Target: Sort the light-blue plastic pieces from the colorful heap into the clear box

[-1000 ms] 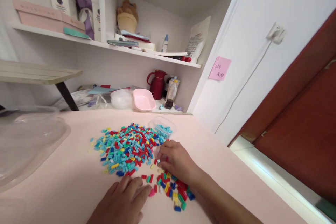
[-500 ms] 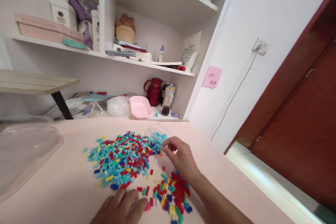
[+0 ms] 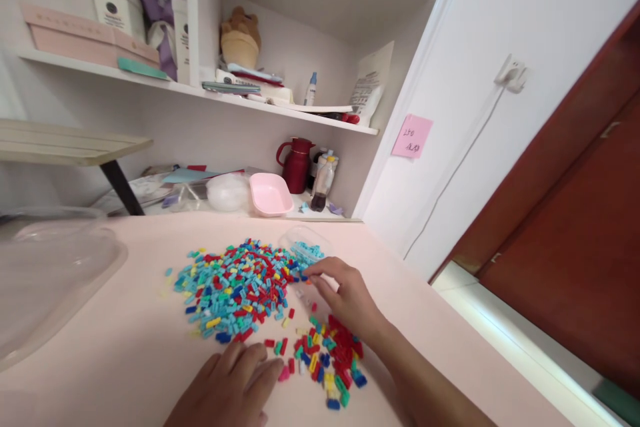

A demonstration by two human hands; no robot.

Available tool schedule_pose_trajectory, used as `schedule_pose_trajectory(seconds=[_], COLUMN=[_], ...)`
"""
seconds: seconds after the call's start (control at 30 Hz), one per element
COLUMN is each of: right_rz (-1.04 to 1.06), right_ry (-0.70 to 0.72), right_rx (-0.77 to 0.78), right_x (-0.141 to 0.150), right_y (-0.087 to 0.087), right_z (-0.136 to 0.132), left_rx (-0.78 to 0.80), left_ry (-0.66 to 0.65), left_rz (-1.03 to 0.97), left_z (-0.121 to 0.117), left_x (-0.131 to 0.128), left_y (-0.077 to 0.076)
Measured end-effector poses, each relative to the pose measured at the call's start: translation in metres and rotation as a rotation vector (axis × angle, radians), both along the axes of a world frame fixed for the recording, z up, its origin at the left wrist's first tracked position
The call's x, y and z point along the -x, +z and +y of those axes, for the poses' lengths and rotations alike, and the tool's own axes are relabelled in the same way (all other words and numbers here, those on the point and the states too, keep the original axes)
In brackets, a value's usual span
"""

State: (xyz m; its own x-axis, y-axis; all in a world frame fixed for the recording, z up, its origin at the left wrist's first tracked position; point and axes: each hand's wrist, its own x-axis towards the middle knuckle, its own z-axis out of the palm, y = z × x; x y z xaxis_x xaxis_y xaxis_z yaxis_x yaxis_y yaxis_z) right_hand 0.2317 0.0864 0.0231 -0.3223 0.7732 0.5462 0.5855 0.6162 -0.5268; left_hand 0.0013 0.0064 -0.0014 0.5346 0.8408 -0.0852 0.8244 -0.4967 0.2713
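Ideally, I'd pinch toy bricks (image 3: 233, 290) singly, mid-frame; right hand (image 3: 353, 297) narrow, left hand (image 3: 230, 383) loosely curled, bottom centre; whether either holds one, I can't tell.

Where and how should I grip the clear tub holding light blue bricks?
Probably pinch the clear tub by its right rim, coming from the right with the right hand: the brick pile crowds its left side in view, while bare tabletop lies to its right.

We look across a pale pink tabletop (image 3: 125, 333) bearing a large multicolored brick heap (image 3: 235, 287), a smaller brick cluster (image 3: 343, 347), a clear tub (image 3: 291, 235) of light-blue pieces (image 3: 307, 253) and, at left, clear plastic containerware (image 3: 55, 280).
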Motion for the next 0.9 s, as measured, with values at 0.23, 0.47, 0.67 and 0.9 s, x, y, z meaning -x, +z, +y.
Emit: schedule_pose_trajectory(seconds=[0.23, 0.47, 0.67, 0.9], right_rz=[-0.257, -0.341, -0.321, -0.103], right_ry=[0.215, 0.195, 0.149, 0.173], right_rx=[0.010, 0.015, 0.080, 0.274], right_x=[0.018, 0.020, 0.017, 0.014], right_y=[-0.011, -0.017, -0.015, -0.012], right_z=[-0.009, -0.005, -0.003, -0.007], left_rx=[-0.023, -0.016, -0.012, -0.043], left_ry=[0.023, 0.023, 0.030, 0.011], left_rz=[0.043, 0.057, 0.045, 0.006], left_z=[-0.008, -0.005, -0.007, -0.003], left_x=[-0.004, -0.005, -0.006, 0.002], left_y=[0.009, 0.010, 0.010, -0.003])
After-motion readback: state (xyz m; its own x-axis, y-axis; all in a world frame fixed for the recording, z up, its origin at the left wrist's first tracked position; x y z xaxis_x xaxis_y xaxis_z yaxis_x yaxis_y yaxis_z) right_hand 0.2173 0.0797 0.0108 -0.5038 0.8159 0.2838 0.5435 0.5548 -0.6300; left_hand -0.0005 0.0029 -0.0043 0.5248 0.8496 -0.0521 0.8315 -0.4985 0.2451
